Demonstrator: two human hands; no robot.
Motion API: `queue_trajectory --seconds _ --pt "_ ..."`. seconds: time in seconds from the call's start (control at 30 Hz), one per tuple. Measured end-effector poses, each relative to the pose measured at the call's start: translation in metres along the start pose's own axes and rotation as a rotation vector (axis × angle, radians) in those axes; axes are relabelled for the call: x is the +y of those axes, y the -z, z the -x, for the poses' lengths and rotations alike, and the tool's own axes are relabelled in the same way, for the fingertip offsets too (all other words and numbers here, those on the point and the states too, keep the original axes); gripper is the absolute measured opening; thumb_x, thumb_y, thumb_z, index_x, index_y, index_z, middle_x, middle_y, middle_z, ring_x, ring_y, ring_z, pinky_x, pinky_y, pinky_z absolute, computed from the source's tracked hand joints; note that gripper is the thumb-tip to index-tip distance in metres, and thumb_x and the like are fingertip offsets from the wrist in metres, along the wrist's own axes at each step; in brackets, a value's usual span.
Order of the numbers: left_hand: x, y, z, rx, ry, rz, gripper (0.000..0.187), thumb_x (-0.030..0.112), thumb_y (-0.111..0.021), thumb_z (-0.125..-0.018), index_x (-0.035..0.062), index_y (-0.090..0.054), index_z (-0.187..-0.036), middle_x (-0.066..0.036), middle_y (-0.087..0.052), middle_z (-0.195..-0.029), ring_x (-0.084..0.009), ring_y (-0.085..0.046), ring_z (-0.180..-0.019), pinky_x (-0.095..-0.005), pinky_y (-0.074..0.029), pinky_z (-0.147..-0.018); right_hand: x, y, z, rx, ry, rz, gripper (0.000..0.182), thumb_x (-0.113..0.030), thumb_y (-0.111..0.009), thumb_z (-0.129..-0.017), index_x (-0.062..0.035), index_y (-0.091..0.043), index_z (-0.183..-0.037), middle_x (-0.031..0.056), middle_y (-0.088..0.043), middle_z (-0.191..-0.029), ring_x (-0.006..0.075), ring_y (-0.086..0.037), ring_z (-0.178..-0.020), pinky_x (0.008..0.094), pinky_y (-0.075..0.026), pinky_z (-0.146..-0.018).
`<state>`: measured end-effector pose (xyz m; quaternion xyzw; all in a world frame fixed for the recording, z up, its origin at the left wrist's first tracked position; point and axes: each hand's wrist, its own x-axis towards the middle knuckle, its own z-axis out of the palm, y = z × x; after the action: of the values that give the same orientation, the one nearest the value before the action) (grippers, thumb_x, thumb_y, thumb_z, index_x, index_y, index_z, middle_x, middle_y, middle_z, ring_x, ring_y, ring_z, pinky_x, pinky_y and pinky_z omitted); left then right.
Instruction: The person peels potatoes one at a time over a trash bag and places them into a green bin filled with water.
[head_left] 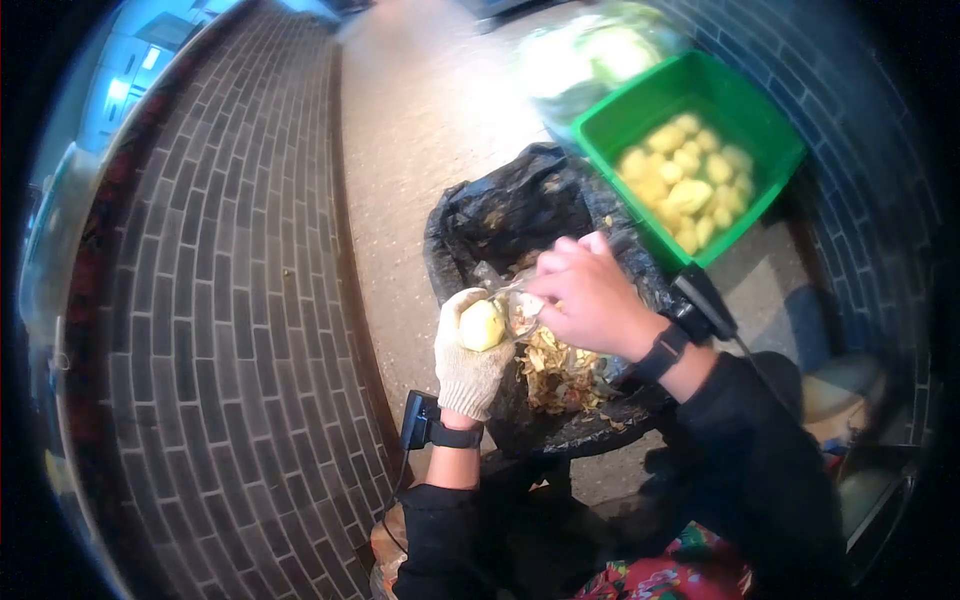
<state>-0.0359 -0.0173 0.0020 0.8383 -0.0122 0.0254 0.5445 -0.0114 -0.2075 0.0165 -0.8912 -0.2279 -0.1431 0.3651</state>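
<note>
In my left hand (pixel 467 355), which wears a white knit glove, I grip a pale, peeled-looking potato (pixel 482 326). My bare right hand (pixel 590 293) is just to the right of it, fingers bent together. Something small and pale shows by those fingertips, too blurred to name. Both hands are above a bin lined with a black bag (pixel 510 205). Yellowish and brown peelings (pixel 560 375) lie inside the bin, below the right hand.
A green plastic tub (pixel 745 100) with several peeled potatoes (pixel 690 180) in water stands beyond the bin at the right. Behind it is a clear bag of pale green contents (pixel 610 55). A brick wall (pixel 240 250) runs along the left, another along the right.
</note>
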Motion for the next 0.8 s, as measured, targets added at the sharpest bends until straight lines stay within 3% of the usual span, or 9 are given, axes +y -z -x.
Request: queue_trajectory --seconds 0.2,0.27,0.37,0.43,0.63,0.8 --pt "0.003 -0.004 0.006 0.003 0.009 0.013 0.054 -0.011 -0.069 -0.069 0.0028 -0.053 -0.119 -0.006 -0.06 -0.108 -0.0139 -0.059 -0.097 -0.0262 -0.05 -0.084 -0.002 -0.011 0.004 -0.042 -0.034 -0.137 0.02 -0.024 -0.057 -0.083 -0.0135 -0.069 -0.071 0.0025 -0.06 -0.076 0.0214 -0.054 -0.084 0.0407 -0.033 -0.081" --pt "0.004 -0.002 0.005 0.002 -0.005 -0.002 0.055 -0.012 -0.068 -0.068 0.0031 -0.053 -0.118 -0.007 -0.06 -0.107 -0.0137 -0.059 -0.097 -0.0261 -0.05 -0.085 0.006 -0.014 0.005 -0.024 -0.044 -0.058 0.02 -0.022 -0.057 -0.082 -0.0131 -0.069 -0.068 0.0028 -0.06 -0.075 0.0213 -0.054 -0.084 0.0411 -0.033 -0.08" --pt "0.005 0.005 0.004 -0.063 0.032 0.065 0.058 0.0 -0.079 -0.066 0.0049 -0.054 -0.118 -0.009 -0.062 -0.109 -0.0177 -0.062 -0.097 -0.0304 -0.051 -0.087 0.028 -0.01 0.003 -0.084 -0.107 0.187 0.022 -0.021 -0.056 -0.081 -0.0124 -0.068 -0.065 0.003 -0.06 -0.074 0.0214 -0.054 -0.084 0.0414 -0.033 -0.08" --pt "0.014 0.008 0.005 -0.068 -0.108 -0.058 0.058 -0.003 -0.076 -0.066 0.0055 -0.054 -0.119 -0.008 -0.062 -0.109 -0.0174 -0.061 -0.098 -0.03 -0.05 -0.088 0.024 -0.006 0.003 -0.077 -0.099 0.124 0.022 -0.019 -0.055 -0.081 -0.0121 -0.067 -0.063 0.0029 -0.06 -0.073 0.0213 -0.054 -0.083 0.0411 -0.033 -0.08" --pt "-0.003 -0.001 0.002 -0.056 -0.017 0.144 0.061 0.001 -0.081 -0.065 0.0042 -0.053 -0.12 -0.009 -0.062 -0.11 -0.0186 -0.061 -0.1 -0.0308 -0.05 -0.088 -0.003 0.001 0.0 0.015 0.016 -0.041 0.02 -0.02 -0.055 -0.081 -0.0123 -0.068 -0.069 0.0024 -0.058 -0.073 0.0211 -0.054 -0.083 0.0404 -0.033 -0.08" --pt "-0.006 0.0 0.004 -0.031 0.034 0.097 0.062 0.003 -0.081 -0.065 0.0039 -0.053 -0.12 -0.009 -0.061 -0.109 -0.0188 -0.061 -0.1 -0.031 -0.05 -0.089 -0.001 -0.011 0.004 -0.008 -0.011 -0.102 0.017 -0.022 -0.058 -0.08 -0.0134 -0.069 -0.07 0.0025 -0.058 -0.074 0.0213 -0.054 -0.083 0.0396 -0.034 -0.08"
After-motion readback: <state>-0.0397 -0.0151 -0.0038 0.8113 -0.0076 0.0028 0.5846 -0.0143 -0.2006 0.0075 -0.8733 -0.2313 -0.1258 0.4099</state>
